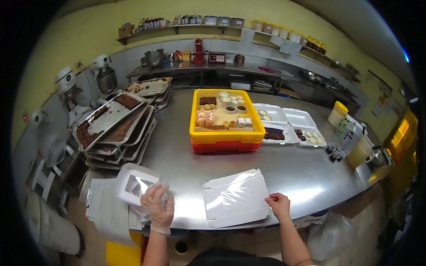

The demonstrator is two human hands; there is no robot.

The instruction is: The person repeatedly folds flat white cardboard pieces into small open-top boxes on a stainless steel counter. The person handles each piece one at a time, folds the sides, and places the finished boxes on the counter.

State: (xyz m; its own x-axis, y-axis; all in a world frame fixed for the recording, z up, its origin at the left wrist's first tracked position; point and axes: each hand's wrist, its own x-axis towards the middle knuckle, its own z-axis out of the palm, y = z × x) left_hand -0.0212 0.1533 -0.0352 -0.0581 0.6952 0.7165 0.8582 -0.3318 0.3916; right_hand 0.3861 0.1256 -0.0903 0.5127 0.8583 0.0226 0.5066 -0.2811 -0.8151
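A white cardboard box blank with a clear window (235, 199) lies flat on the steel table in front of me. My right hand (278, 205), bare, has its thumb and fingers closed in a pinch at the blank's right edge. To the left, my left hand (157, 207) wears a clear plastic glove; its fingers are slightly bent and the thumb stands apart. It rests beside a stack of white windowed boxes (122, 188), some clear plastic showing by its fingertips.
A yellow crate (193, 128) of pastries sits on a red crate (226, 147) at the table's middle. Open foam containers (296, 116) with sweets stand right of it. Stacked baking trays (104, 128) fill the left side. Small lidded cups (336, 153) and a jug (358, 153) stand at the right.
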